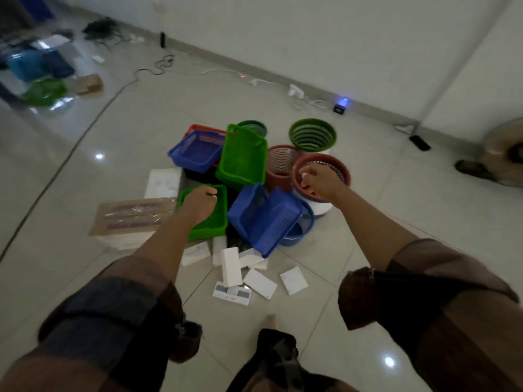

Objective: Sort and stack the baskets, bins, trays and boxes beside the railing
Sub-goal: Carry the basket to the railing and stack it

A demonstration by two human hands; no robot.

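A heap of plastic baskets lies on the tiled floor. My left hand [199,203] hovers over a low green tray [218,222] at the heap's left front, fingers curled; whether it grips the rim I cannot tell. My right hand [318,181] is curled over the near rim of a red round bin [339,166] that sits on a white bin [321,207]. Between them lie a tilted blue basket [271,222], a tilted green basket [243,157], another blue basket [195,149] and a second red round bin [278,165].
A green round bin [312,135] stands behind the heap. Several small white boxes [232,267] lie scattered in front, with flat cardboard [130,216] to the left. Cables [135,77] and chargers run along the far wall. More coloured items [42,91] sit far left.
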